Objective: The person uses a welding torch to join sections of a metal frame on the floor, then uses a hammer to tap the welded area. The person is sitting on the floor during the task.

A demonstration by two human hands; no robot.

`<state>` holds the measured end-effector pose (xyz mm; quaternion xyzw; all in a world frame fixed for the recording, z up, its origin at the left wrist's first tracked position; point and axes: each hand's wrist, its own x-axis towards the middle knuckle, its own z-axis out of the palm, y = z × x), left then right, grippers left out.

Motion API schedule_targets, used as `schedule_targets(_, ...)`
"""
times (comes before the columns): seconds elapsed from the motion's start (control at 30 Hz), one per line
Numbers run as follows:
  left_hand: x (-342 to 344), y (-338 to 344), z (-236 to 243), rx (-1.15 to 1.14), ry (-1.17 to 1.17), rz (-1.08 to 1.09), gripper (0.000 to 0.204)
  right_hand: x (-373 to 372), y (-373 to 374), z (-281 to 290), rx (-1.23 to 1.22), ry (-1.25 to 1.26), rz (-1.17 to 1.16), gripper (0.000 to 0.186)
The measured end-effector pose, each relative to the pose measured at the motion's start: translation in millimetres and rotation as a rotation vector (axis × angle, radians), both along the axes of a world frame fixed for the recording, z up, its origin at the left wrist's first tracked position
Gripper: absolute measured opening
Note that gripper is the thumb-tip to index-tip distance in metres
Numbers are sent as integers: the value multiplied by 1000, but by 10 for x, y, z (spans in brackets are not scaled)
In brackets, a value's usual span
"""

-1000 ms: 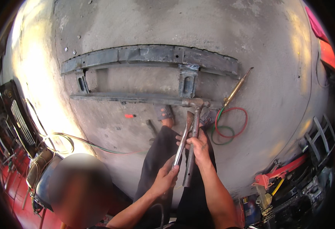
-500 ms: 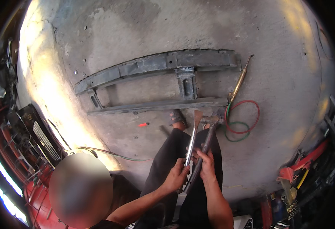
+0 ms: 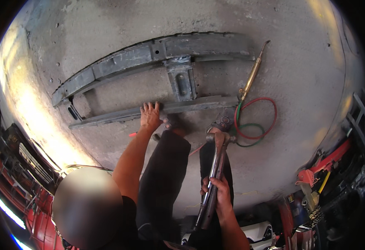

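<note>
A dark grey curved metal bumper beam frame (image 3: 124, 68) lies on the floor, its long lower bar joined to the upper beam by brackets. My left hand (image 3: 150, 118) rests on that lower bar, fingers spread over it. Near my right leg, my right hand (image 3: 219, 191) is closed around both a hammer (image 3: 220, 177) and a long flat-bladed chisel (image 3: 214, 168). The two tools lie side by side, heads pointing away from me. The chisel's flared blade overlaps the hammer head.
A brass cutting torch (image 3: 251, 77) with red and green hoses (image 3: 274, 118) lies right of the frame. A small red object (image 3: 133, 134) is beside my left forearm. Red metal parts (image 3: 330, 155) stand at right; car parts (image 3: 37, 156) line the left. A blurred patch hides the lower left.
My left hand has let go of the chisel and reached forward to the lower bar. My right hand now holds the chisel together with the hammer. The view has shifted.
</note>
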<state>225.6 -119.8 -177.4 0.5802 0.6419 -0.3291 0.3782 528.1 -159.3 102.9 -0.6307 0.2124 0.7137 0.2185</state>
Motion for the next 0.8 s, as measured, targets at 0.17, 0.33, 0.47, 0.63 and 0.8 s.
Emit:
schedule_targets(0.17,-233,122,-163,-12,-139,50,72,37,-261,276,-15,23,37,43)
schedule_targets(0.33,-353,356,582,62,-257,-42,78,98,-469,656,21,-4,25,43)
schedule_targets(0.47,-647,990,1444,154,-369,-110,84,-1,-279,986,58,0,7,40)
schedule_targets(0.63,-1181,1951,1860,204,-315,-18,64,-187,-8,1127,147,72,-9,40)
schedule_targets(0.8,-1427,2822,2136,623,-245,31,33,-454,592,1074,236,105,-38,36)
